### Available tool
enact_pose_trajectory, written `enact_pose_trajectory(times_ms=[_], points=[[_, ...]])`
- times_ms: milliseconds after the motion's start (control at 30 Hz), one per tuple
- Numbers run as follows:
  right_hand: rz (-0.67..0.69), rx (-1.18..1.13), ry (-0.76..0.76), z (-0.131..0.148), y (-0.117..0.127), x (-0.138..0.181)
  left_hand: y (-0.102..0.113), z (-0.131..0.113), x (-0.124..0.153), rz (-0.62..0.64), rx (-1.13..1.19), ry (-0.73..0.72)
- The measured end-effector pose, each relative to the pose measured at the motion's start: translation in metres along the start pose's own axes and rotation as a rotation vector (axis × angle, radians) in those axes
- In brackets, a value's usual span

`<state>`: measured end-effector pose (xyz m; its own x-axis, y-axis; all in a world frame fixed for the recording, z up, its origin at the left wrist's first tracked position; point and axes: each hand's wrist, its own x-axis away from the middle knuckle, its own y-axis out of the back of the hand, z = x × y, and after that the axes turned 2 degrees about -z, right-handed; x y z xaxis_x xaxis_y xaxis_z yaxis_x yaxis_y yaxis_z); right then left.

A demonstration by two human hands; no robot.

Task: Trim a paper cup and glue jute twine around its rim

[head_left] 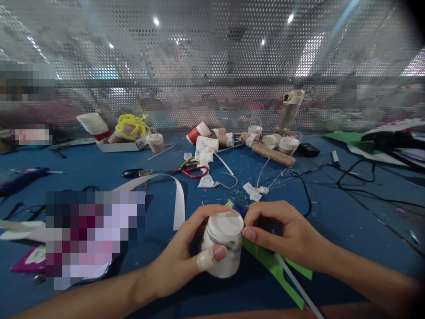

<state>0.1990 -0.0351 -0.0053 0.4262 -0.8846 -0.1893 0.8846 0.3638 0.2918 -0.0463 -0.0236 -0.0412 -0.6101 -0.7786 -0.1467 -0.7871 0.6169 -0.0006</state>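
A white paper cup (229,261) with grey markings stands in front of me, its flat round end facing up. My left hand (182,259) is closed round its left side, fingers behind and bandaged thumb in front. My right hand (288,230) is pinched at the cup's upper right edge; whatever lies between thumb and forefinger is too small or hidden to make out. Beneath the right hand are green paper strips (275,268) and a thin white rod (295,283). A dark blue object there is mostly covered by the hand.
Red-handled scissors (195,172) lie beyond the cup, near a twine roll (274,155) and small twine-wrapped cups (288,144). A curled white paper strip (179,201) is at left. Black cables (352,188) run along the right. A perforated metal screen (212,57) stands behind.
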Motion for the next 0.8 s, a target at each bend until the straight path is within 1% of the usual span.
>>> enact_pose_trajectory(times_ms=[133,300,500,667,800], points=[[-0.014,0.041,0.026,0.0004,-0.0003,-0.0002,0.0004,0.0010,0.0001,-0.001,-0.008,0.004],[-0.041,0.122,0.100,0.0018,-0.0004,0.0003,0.0004,0.0000,-0.0022,-0.015,-0.029,-0.005],[-0.047,0.166,0.095,0.0036,-0.0008,0.0026,0.0001,-0.0001,-0.0013,-0.023,-0.063,-0.012],[-0.083,0.215,0.115,0.0030,-0.0024,0.0021,-0.0011,-0.0001,-0.0027,-0.051,-0.093,-0.027],[-0.135,0.255,0.221,0.0016,-0.0028,0.0002,-0.0017,-0.0004,-0.0037,-0.068,-0.097,-0.026]])
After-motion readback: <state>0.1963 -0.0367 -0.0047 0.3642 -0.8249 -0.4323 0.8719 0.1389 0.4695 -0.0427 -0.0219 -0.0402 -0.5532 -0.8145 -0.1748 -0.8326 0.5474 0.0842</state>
